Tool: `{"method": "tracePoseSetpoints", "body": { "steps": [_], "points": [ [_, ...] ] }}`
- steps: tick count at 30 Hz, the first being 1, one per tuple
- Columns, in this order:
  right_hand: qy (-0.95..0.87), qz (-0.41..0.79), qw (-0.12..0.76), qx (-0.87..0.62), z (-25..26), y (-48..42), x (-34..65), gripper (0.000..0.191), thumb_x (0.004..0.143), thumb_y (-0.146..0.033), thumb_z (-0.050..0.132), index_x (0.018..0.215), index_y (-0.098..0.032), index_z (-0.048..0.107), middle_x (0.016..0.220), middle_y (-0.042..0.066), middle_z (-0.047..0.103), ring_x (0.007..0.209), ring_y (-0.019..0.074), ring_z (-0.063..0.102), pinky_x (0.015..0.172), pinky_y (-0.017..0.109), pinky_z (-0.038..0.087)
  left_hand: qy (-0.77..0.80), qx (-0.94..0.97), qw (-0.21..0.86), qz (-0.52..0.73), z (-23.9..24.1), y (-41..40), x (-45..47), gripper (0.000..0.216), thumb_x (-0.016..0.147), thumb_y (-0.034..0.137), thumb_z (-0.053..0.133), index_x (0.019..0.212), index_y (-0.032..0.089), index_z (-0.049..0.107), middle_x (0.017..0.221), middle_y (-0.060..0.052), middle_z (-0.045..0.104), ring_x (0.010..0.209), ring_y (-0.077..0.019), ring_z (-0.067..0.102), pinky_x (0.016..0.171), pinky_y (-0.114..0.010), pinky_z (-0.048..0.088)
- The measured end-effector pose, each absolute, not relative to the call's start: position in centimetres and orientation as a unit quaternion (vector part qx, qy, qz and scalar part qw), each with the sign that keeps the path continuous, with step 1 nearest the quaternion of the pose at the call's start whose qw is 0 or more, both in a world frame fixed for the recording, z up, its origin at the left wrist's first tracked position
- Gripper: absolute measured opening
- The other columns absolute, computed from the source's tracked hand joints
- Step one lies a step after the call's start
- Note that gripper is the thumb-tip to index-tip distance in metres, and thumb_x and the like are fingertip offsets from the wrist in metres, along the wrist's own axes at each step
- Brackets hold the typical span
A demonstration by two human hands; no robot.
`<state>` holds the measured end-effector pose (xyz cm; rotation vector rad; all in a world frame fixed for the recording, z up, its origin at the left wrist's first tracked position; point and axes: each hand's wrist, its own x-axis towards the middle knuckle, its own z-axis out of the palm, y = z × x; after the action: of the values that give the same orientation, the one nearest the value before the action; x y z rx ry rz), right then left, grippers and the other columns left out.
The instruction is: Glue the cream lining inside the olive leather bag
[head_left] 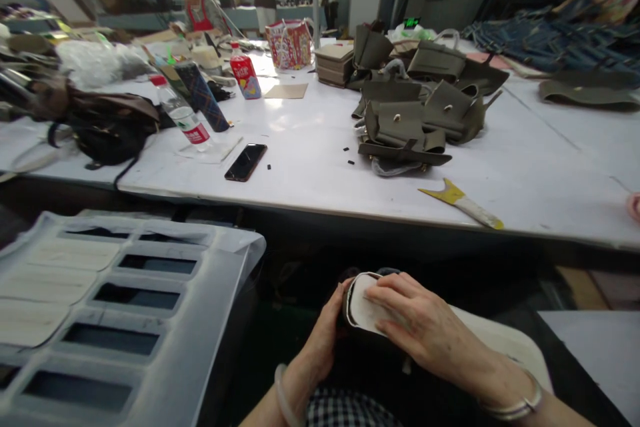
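Low in the frame, below the table's edge, both my hands hold a small leather piece (361, 310) with a pale inner face and a dark rim. My left hand (323, 333) grips it from the left side, fingers curled behind it. My right hand (420, 323) lies over its pale face, fingers pressed flat on it. A bangle sits on each wrist. On the white table (310, 167) above lies a pile of olive-grey leather bag parts (415, 117) and a yellow-handled scraper (463, 203).
A black phone (245, 162), two drink bottles (186, 119) and a dark bag (107, 127) lie on the table's left. A grey slotted plastic rack (115, 307) stands at lower left. Other people are at the far end and upper right. Denim cloth (550, 40) is heaped at the back right.
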<state>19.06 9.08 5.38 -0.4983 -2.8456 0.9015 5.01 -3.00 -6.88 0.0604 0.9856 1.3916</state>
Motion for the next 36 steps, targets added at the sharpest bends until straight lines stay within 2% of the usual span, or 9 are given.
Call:
{"method": "tracePoseSetpoints", "body": {
  "steps": [4, 10, 17, 20, 24, 29, 36],
  "points": [
    [-0.944, 0.296, 0.043, -0.141, 5.2, 9.2, 19.0, 0.033, 0.088, -0.011, 0.054, 0.115, -0.027, 0.062, 0.108, 0.005, 0.061, 0.095, 0.0193, 0.056, 0.085, 0.033, 0.053, 0.431, 0.016, 0.662, 0.613, -6.9, -2.9, 5.0, 0.065, 0.09, 0.066, 0.046, 0.134, 0.019, 0.058, 0.134, -0.01, 0.062, 0.128, -0.0323, 0.05, 0.101, -0.041, 0.041],
    [-0.939, 0.294, 0.057, -0.169, 4.9, 9.2, 18.7, 0.025, 0.089, -0.013, 0.055, 0.11, -0.026, 0.063, 0.106, 0.005, 0.059, 0.095, 0.0185, 0.056, 0.082, 0.03, 0.052, 0.444, 0.022, 0.658, 0.608, -6.2, -2.6, 4.9, 0.066, 0.09, 0.066, 0.048, 0.133, 0.018, 0.059, 0.123, -0.01, 0.068, 0.124, -0.0327, 0.054, 0.099, -0.04, 0.043],
    [-0.951, 0.242, 0.018, -0.191, 4.8, 9.2, 18.0, 0.016, 0.085, -0.009, 0.057, 0.095, -0.021, 0.061, 0.102, 0.004, 0.057, 0.092, 0.0186, 0.053, 0.075, 0.029, 0.05, 0.448, 0.005, 0.662, 0.601, -5.5, -2.5, 4.7, 0.066, 0.089, 0.065, 0.05, 0.134, 0.019, 0.058, 0.132, -0.009, 0.063, 0.131, -0.034, 0.048, 0.102, -0.041, 0.042],
    [-0.957, 0.222, -0.001, -0.187, 5.2, 9.3, 17.6, 0.009, 0.087, -0.013, 0.058, 0.091, -0.021, 0.06, 0.101, 0.003, 0.058, 0.089, 0.0184, 0.054, 0.07, 0.028, 0.049, 0.45, 0.014, 0.662, 0.599, -5.4, -2.5, 4.6, 0.066, 0.089, 0.065, 0.05, 0.133, 0.017, 0.059, 0.127, -0.01, 0.066, 0.128, -0.0332, 0.051, 0.103, -0.04, 0.041],
    [-0.962, 0.218, -0.029, -0.164, 5.9, 9.8, 17.4, 0.004, 0.088, -0.016, 0.06, 0.089, -0.02, 0.06, 0.103, 0.004, 0.059, 0.092, 0.02, 0.057, 0.072, 0.03, 0.05, 0.475, 0.008, 0.662, 0.58, -5.6, -2.6, 4.5, 0.068, 0.087, 0.067, 0.052, 0.132, 0.016, 0.06, 0.119, -0.01, 0.07, 0.124, -0.0329, 0.054, 0.102, -0.04, 0.042],
    [-0.949, 0.268, -0.067, -0.153, 7.1, 10.7, 17.7, 0.011, 0.084, -0.016, 0.064, 0.095, -0.019, 0.064, 0.108, 0.006, 0.059, 0.096, 0.0203, 0.06, 0.082, 0.032, 0.051, 0.473, 0.002, 0.666, 0.577, -5.8, -2.8, 4.4, 0.068, 0.087, 0.066, 0.053, 0.135, 0.018, 0.058, 0.121, -0.008, 0.07, 0.123, -0.0319, 0.054, 0.1, -0.039, 0.043],
    [-0.94, 0.293, -0.098, -0.146, 8.1, 11.1, 17.9, 0.025, 0.08, -0.011, 0.064, 0.103, -0.02, 0.065, 0.112, 0.007, 0.057, 0.096, 0.0202, 0.061, 0.084, 0.032, 0.052, 0.481, 0.011, 0.672, 0.563, -5.9, -2.8, 4.1, 0.07, 0.087, 0.067, 0.051, 0.137, 0.019, 0.055, 0.122, -0.009, 0.069, 0.12, -0.0338, 0.055, 0.097, -0.041, 0.045]
  ]
}}
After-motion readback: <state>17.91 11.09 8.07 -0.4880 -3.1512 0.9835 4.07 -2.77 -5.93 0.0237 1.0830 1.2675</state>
